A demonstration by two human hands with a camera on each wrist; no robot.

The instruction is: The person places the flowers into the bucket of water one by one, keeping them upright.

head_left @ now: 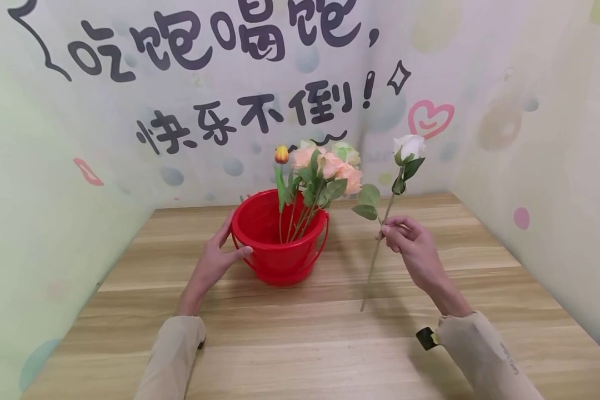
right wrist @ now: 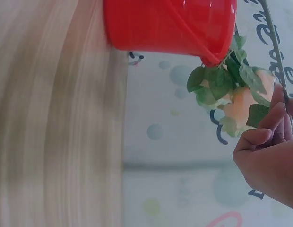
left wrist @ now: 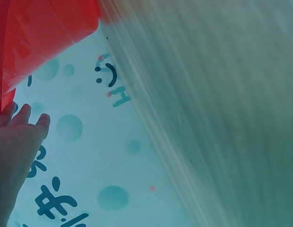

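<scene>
White rose (head_left: 409, 146) stands upright to the right of the red bucket (head_left: 275, 250), its stem pinched in the right hand (head_left: 414, 244) above the table (head_left: 300, 344). The left hand (head_left: 215, 261) rests flat-fingered against the bucket's side, steadying it. This looks like the carry-over step; next, the stem's lower end should be lifted over the rim beside the peach flowers (head_left: 325, 164).

wall (head_left: 130, 139) | black lettering: 吃饱喝饱, | below: 快乐不倒! | pink heart (head_left: 430, 119)

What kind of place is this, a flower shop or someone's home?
Probably neither: it looks like a small staged booth, with a wooden table, walls covered in cartoon-lettered wallpaper, and a red bucket of flowers.
</scene>
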